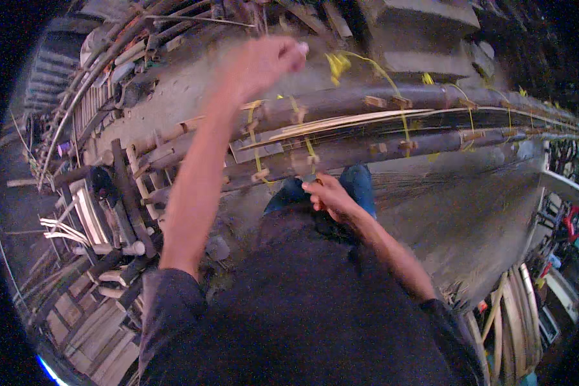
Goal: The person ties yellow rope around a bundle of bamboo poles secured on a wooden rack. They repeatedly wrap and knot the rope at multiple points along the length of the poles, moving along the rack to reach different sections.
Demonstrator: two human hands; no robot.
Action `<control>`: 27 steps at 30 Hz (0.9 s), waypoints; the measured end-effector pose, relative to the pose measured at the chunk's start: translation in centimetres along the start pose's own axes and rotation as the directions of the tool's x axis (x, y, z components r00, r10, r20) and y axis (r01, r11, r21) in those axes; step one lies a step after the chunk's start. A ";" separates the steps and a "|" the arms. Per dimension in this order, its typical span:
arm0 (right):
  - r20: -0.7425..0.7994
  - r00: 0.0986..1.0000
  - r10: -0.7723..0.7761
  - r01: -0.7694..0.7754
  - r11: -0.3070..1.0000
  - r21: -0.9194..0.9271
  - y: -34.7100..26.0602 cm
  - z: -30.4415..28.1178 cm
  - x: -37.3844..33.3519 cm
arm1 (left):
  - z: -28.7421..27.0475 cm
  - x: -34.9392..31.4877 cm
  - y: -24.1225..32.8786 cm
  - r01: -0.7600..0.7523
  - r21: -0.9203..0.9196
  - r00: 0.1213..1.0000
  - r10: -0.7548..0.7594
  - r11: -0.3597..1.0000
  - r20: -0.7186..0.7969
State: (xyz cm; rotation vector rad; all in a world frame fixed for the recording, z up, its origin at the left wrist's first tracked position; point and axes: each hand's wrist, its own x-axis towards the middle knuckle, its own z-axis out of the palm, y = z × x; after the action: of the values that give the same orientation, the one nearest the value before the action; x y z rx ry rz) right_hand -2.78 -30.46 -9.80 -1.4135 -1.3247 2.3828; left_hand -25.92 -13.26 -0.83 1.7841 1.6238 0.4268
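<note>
My left hand (273, 61) is raised past the far pole and smeared by motion. Its fingers look curled, with a pale pinkish spot at their tips that I cannot make out. Close to my lap, my right hand (331, 196) is closed, thumb against fingers, by the near pole; what it grips is too small to name. Two long dark poles, the far pole (444, 96) and the near pole (431, 140), run across in front of me. Thin pale strips (354, 121) lie lengthwise between them. Yellow cord (405, 125) and small wooden blocks (473, 135) bind the poles at intervals.
A loose yellow cord end (336, 66) stands up beyond the far pole. Stacked timber and a log frame (125, 193) are at the left. Curved boards (521, 315) lean at the lower right. Large pale blocks (424, 38) stand at the back.
</note>
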 end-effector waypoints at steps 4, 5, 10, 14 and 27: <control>-0.113 0.863 -0.493 0.242 0.598 -0.764 -8.1 1.2 -5.3 | 3.9 -10.3 -1.5 -0.046 0.122 0.998 0.040 0.991 0.051; -0.059 0.841 -0.538 0.280 0.525 -0.804 -14.2 2.3 -7.0 | 5.9 -12.2 -3.2 -0.099 0.108 0.994 0.103 0.989 -0.025; 0.621 0.661 -0.421 0.613 -0.174 -0.771 -25.1 6.9 0.6 | 8.8 -12.9 -2.4 -0.232 -0.290 0.890 0.083 0.928 -0.449; 0.250 0.801 -0.544 0.384 0.148 -0.911 -25.7 3.3 7.8 | 9.0 -12.0 -3.9 -0.066 0.012 0.954 0.067 0.998 -0.291; 0.484 0.777 -0.402 0.600 0.239 -0.764 -1.5 4.2 2.7 | 6.9 -13.1 1.2 0.150 -0.204 0.974 -0.180 0.967 -0.136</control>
State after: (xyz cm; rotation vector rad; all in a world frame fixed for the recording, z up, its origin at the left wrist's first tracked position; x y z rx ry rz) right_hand -7.96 -30.91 -9.73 -0.5279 -2.8285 1.2947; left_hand -22.77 -27.68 -2.36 1.4901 1.7575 0.6345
